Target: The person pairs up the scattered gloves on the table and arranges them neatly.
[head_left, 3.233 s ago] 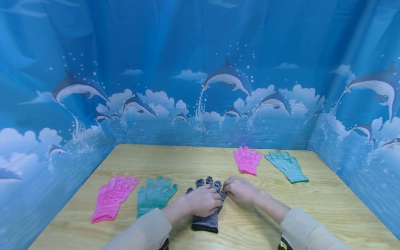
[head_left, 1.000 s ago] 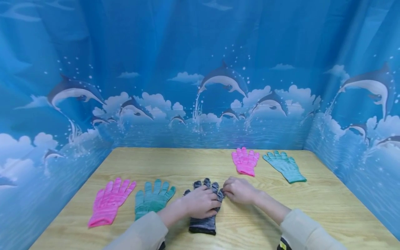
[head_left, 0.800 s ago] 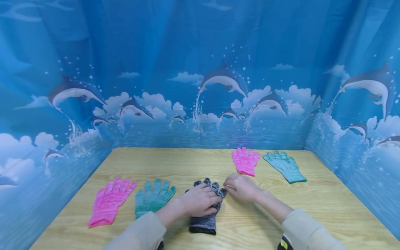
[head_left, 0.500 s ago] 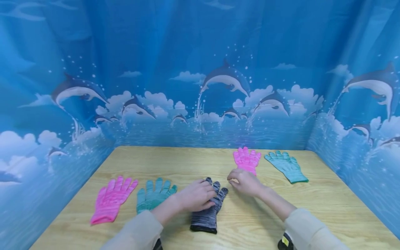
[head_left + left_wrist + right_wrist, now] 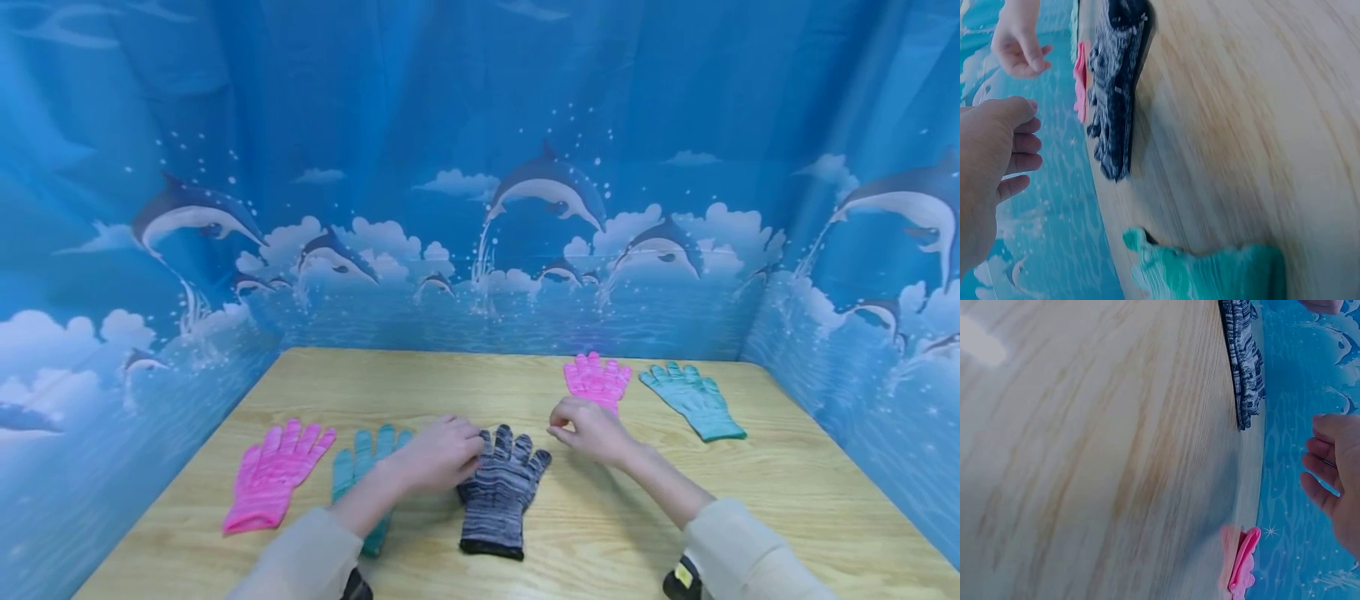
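Note:
A black-and-grey striped knit glove [image 5: 498,496] lies flat in the middle of the table, fingers spread toward the back and its dark cuff toward me. My left hand [image 5: 442,454] is raised over the glove's left side, overlapping its leftmost fingers in the head view. In the left wrist view the fingers of that hand [image 5: 994,150] hang loosely bent and hold nothing. To the right of the glove hovers my right hand [image 5: 592,429], fingers loosely bent and nothing in them. A teal glove [image 5: 363,454] is partly hidden under my left forearm.
At the left lies a pink glove [image 5: 273,475]. Another pink glove [image 5: 597,379], its cuff covered by my right hand in the head view, and a teal glove [image 5: 697,400] lie at the back right. A blue dolphin-print curtain [image 5: 480,208] surrounds the wooden table [image 5: 637,542].
Both hands have come off the dark glove: the left lifted up and left, the right drew back and up. The dark glove's right finger now lies spread out.

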Available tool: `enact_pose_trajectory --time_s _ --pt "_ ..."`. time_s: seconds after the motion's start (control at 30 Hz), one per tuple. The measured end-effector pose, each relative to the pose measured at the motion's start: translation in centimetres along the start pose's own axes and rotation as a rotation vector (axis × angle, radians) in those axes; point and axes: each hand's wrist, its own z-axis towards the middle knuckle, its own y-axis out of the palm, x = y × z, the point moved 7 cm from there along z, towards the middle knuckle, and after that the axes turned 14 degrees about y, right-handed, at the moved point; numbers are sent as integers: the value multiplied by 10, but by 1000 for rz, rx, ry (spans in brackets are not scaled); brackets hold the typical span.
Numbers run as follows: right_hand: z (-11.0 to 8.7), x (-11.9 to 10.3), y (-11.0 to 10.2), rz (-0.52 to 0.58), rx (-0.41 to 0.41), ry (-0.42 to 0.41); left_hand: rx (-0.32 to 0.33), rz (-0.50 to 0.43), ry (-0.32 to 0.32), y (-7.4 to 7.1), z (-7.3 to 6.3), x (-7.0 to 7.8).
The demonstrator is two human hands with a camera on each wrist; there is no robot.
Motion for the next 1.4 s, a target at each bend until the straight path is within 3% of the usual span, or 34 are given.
enact_pose_trajectory --time_s 0.2,0.33,0.5,0.7,0.9,1.1,1.4 --pt "1 -3 1 16 -27 15 58 -15 -38 -4 -19 -10" --pt "1 -6 2 27 -41 6 51 -36 -71 -2 -33 -15" --pt "1 -8 4 45 -72 18 -16 -139 -178 0 -56 -23" --pt "-1 -3 6 48 -87 34 -116 -396 -319 1 -85 -30" --pt "-1 -2 8 40 -95 22 -237 -533 -430 0 -108 -22" --pt "-2 -1 8 45 -105 20 -316 -580 -463 1 -125 -12" --pt "-3 7 8 25 -118 46 -323 -493 -412 4 -132 -7"
